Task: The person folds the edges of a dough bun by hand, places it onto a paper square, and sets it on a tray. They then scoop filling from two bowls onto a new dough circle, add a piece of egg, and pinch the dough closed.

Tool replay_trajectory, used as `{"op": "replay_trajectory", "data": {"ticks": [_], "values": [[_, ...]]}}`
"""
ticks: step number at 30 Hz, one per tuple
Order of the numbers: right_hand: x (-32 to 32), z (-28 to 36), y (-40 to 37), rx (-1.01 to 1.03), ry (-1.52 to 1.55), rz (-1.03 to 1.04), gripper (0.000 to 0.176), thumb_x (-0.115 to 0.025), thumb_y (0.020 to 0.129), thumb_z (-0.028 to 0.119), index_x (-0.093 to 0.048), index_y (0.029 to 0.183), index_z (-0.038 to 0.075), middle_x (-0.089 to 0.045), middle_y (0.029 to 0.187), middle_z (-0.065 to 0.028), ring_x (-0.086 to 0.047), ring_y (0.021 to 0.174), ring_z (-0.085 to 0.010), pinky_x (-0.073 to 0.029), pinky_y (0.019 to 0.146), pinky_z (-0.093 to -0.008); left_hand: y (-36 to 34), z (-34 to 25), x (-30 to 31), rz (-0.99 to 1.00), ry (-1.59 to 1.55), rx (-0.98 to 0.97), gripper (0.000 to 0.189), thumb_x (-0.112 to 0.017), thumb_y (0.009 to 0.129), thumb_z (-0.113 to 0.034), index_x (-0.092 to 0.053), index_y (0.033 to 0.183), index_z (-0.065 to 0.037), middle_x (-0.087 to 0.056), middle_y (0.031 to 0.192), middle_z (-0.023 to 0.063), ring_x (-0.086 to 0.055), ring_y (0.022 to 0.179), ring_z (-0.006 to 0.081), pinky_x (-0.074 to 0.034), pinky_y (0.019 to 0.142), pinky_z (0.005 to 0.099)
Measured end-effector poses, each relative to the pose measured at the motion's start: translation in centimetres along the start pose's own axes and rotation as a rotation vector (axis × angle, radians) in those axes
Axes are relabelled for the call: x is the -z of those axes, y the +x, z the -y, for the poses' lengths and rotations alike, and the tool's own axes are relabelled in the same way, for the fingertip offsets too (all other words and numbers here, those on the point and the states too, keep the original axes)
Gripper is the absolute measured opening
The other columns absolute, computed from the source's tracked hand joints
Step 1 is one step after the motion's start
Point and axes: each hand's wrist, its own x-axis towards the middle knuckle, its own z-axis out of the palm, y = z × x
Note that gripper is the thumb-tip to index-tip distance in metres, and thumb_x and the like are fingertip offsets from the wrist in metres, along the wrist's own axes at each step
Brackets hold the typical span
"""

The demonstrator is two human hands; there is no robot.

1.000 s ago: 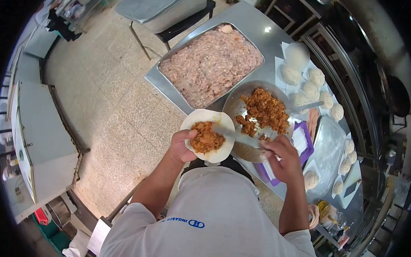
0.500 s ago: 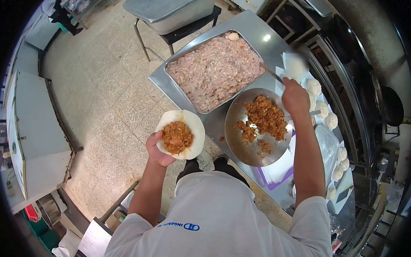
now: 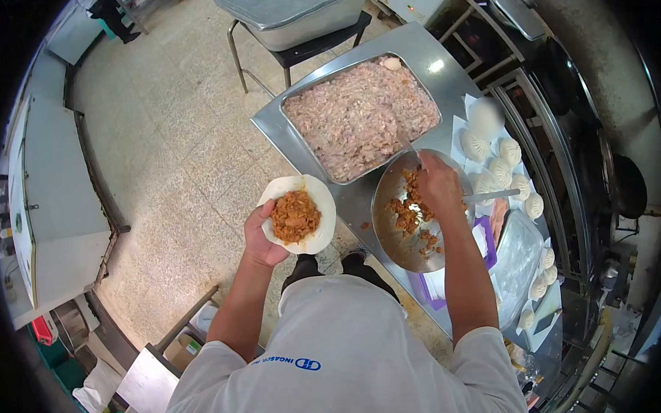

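Observation:
My left hand [image 3: 264, 236] holds a round white dough wrapper [image 3: 322, 220] with a heap of orange-brown filling [image 3: 296, 216] in its middle, left of the table. My right hand [image 3: 440, 184] is closed on a thin utensil [image 3: 408, 144], over the upper part of a round metal bowl [image 3: 390, 237]. The utensil's far end reaches the near edge of the pale pink minced filling [image 3: 356, 118] in the rectangular metal tray [image 3: 316, 157]. More brown filling lies in the bowl, partly hidden under my hand. A second flat handle [image 3: 492, 196] sticks out over the bowl's right rim.
Several pleated white buns [image 3: 510, 151] sit on paper along the table's right side. A purple-edged tray [image 3: 436, 303] lies beneath the bowl's near side. A lidded metal container [image 3: 302, 11] rests on a black stool [image 3: 332, 50]. Dark racks stand at right.
My right hand has moved left and nearer, from the buns' side to above the bowl, and the utensil's end has shifted to the tray's near edge. My left hand still holds the filled wrapper.

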Motion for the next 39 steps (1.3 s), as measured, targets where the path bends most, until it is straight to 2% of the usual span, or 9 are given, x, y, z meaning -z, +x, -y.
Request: {"op": "replay_trajectory", "data": {"ticks": [2, 11, 14, 18, 24, 29, 33, 35, 39], "values": [[0.0, -0.8, -0.3, 0.114, 0.048, 0.032, 0.038, -0.050, 0.087, 0.007, -0.063, 0.122, 0.011, -0.067, 0.112, -0.0175, -0.066, 0.096, -0.0392, -0.052, 0.084, -0.0499, 0.1, 0.0, -0.1, -0.007, 0.000, 0.003, 0.060, -0.058, 0.094, -0.034, -0.045, 0.140, 0.002, -0.055, 0.137, 0.0210, -0.055, 0.125, 0.0372, -0.042, 0.109, 0.0521], [7.1, 2.3, 3.2, 0.239, -0.389, 0.346, 0.030, -0.055, 0.082, 0.011, -0.068, 0.109, 0.014, -0.068, 0.100, -0.0106, -0.068, 0.092, -0.0319, -0.054, 0.077, -0.0466, -0.3, -0.2, 0.5, -0.022, 0.035, -0.046, 0.062, -0.059, 0.092, -0.035, -0.046, 0.141, 0.000, -0.055, 0.138, 0.0212, -0.054, 0.126, 0.0377, -0.039, 0.111, 0.0528], [6.3, 1.6, 4.0, 0.334, -0.321, 0.392, 0.031, -0.055, 0.082, 0.010, -0.069, 0.110, 0.013, -0.069, 0.101, -0.0112, -0.067, 0.093, -0.0328, -0.054, 0.079, -0.0466, -0.5, 0.1, 0.9, -0.021, 0.050, -0.054, 0.062, -0.059, 0.092, -0.034, -0.045, 0.141, 0.000, -0.055, 0.138, 0.0210, -0.054, 0.126, 0.0376, -0.039, 0.111, 0.0525], [4.0, 0.7, 3.1, 0.446, -0.087, 0.306, 0.029, -0.057, 0.083, 0.007, -0.070, 0.109, 0.009, -0.070, 0.106, -0.0135, -0.067, 0.093, -0.0363, -0.054, 0.079, -0.0460, 0.0, 0.9, 1.1, -0.101, 0.030, -0.058, 0.063, -0.064, 0.088, -0.033, -0.046, 0.140, 0.000, -0.056, 0.136, 0.0199, -0.056, 0.125, 0.0370, -0.042, 0.109, 0.0524], [3.4, 1.3, 1.2, 0.297, 0.217, 0.325, 0.021, -0.060, 0.085, 0.006, -0.072, 0.102, 0.005, -0.071, 0.103, -0.0163, -0.067, 0.094, -0.0370, -0.054, 0.081, -0.0431, 1.3, 2.2, 0.3, -0.091, 0.004, -0.050, 0.060, -0.062, 0.091, -0.031, -0.046, 0.140, -0.001, -0.056, 0.137, 0.0199, -0.054, 0.127, 0.0370, -0.041, 0.110, 0.0529], [4.0, 4.9, -2.9, 0.276, 0.403, 0.084, 0.027, -0.061, 0.081, -0.003, -0.073, 0.104, 0.008, -0.068, 0.096, -0.0123, -0.067, 0.083, -0.0317, -0.053, 0.069, -0.0394, 2.2, 2.6, -1.4, -0.061, -0.037, -0.072, 0.059, -0.060, 0.093, -0.032, -0.045, 0.142, -0.003, -0.054, 0.139, 0.0194, -0.053, 0.128, 0.0371, -0.040, 0.111, 0.0532], [4.1, 8.8, -6.1, 0.233, 0.469, 0.045, 0.027, -0.063, 0.081, -0.004, -0.073, 0.104, 0.008, -0.063, 0.087, -0.0094, -0.064, 0.074, -0.0274, -0.052, 0.063, -0.0362, 2.8, 2.7, -3.1, -0.004, -0.095, -0.033, 0.060, -0.060, 0.093, -0.032, -0.043, 0.143, -0.004, -0.053, 0.140, 0.0191, -0.053, 0.128, 0.0374, -0.040, 0.111, 0.0544], [2.7, 8.8, -7.4, 0.308, 0.503, -0.012, 0.025, -0.065, 0.080, -0.001, -0.074, 0.102, 0.009, -0.058, 0.079, -0.0076, -0.061, 0.067, -0.0240, -0.050, 0.060, -0.0352, 3.0, 2.7, -3.5, 0.015, -0.159, 0.004, 0.060, -0.061, 0.092, -0.031, -0.044, 0.143, -0.004, -0.054, 0.139, 0.0193, -0.053, 0.127, 0.0375, -0.040, 0.111, 0.0547], [4.0, 8.0, -8.5, 0.320, 0.387, 0.029, 0.023, -0.067, 0.079, 0.001, -0.074, 0.100, 0.010, -0.058, 0.078, -0.0064, -0.060, 0.065, -0.0236, -0.049, 0.056, -0.0358, 2.9, 2.7, -2.7, 0.014, -0.001, -0.032, 0.061, -0.066, 0.088, -0.027, -0.046, 0.141, -0.004, -0.057, 0.134, 0.0182, -0.056, 0.124, 0.0370, -0.041, 0.109, 0.0549]]}}
